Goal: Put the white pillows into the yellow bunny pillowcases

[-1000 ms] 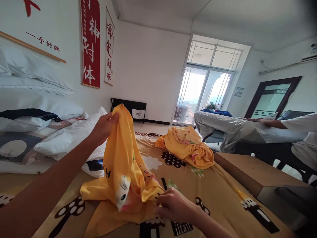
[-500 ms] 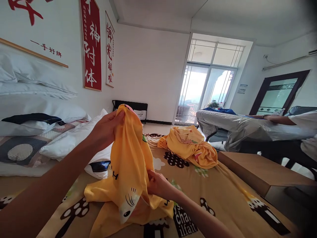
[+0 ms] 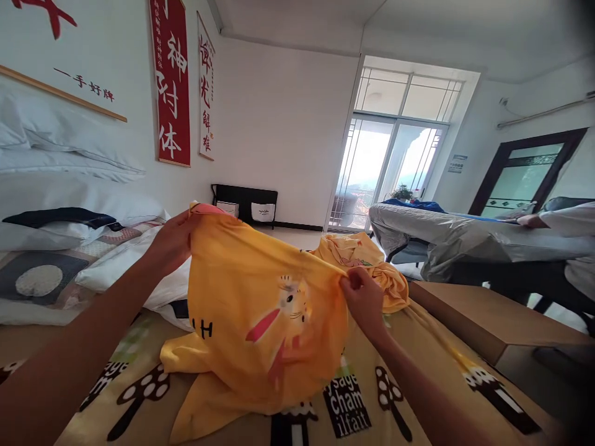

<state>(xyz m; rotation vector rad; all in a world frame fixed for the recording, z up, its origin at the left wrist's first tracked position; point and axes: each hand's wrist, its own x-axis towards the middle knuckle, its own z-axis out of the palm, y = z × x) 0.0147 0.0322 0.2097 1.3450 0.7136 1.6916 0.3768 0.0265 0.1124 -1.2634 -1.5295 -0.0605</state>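
A yellow shirt (image 3: pixel 232 279) with a rabbit print hangs stretched between my two hands above the bed. The printed rabbit is upside down, and the lower part of the cloth lies on the patterned sheet (image 3: pixel 432 384). At the upper left corner, by a pink patch, my left hand (image 3: pixel 173 241) is closed on the edge. My right hand (image 3: pixel 365 300) pinches the edge on the other side, with its thumb and fingers together. Behind the right hand a crumpled heap of yellow clothing (image 3: pixel 390 285) rests on the bed, partly covered by the shirt.
White pillows and bedding (image 3: pixel 106 198) are piled along the left wall. A cardboard box (image 3: pixel 493 310) stands against the bed's right side. Beyond it, a co-worker's hand (image 3: pixel 532 221) rests at a table (image 3: pixel 455 230) under plastic sheeting. A black bench (image 3: pixel 246 198) stands by the far wall.
My right hand has moved up and to the right with the shirt's edge, and my left hand slightly left and down. The bunched shirt is now spread wide, showing the rabbit print.
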